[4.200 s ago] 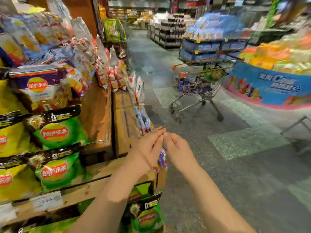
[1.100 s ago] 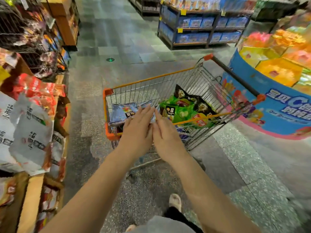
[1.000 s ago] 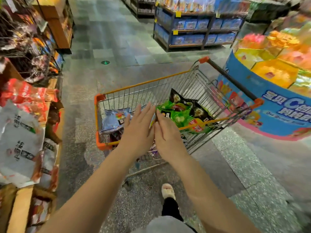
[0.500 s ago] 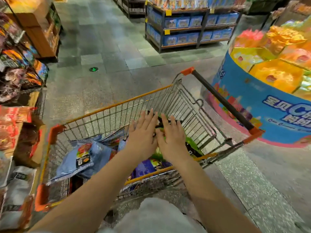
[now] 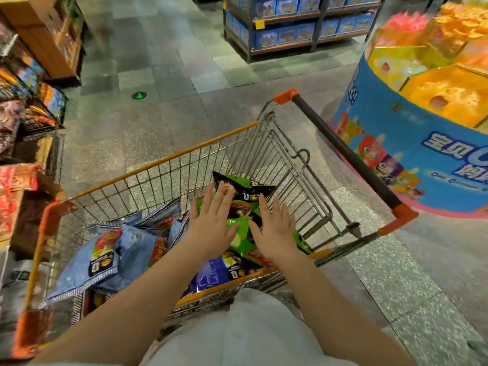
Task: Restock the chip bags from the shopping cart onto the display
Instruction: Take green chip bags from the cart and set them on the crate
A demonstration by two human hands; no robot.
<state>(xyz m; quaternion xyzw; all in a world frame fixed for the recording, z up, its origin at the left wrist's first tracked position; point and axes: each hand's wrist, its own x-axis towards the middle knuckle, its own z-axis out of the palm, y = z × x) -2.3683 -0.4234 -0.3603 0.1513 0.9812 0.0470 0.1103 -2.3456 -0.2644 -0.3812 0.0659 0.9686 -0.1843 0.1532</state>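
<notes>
Neither grip has closed on anything: the left hand (image 5: 211,228) and right hand (image 5: 274,233) hang side by side at mid-frame, fingers straight and spread, palms down over the green chip bags (image 5: 239,231) at the right end of the shopping cart (image 5: 163,165). Whether the fingertips already touch the foil cannot be told.

Just left of the hands lie blue chip bags (image 5: 105,257), and a purple bag (image 5: 216,272) sits against the near rim, below the wrists. The basket holds a good heap (several bags at least), so by my reading much of the restocking is left, and this round's pick-up has only begun.

The cart stands on a speckled stone floor (image 5: 158,122). Snack racks (image 5: 29,101), the likely destination, run down the left edge of the frame. A round blue promotional stand (image 5: 412,159) piled with orange packs fills the upper right, and dark shelving (image 5: 298,25) of blue boxes crosses the top.
</notes>
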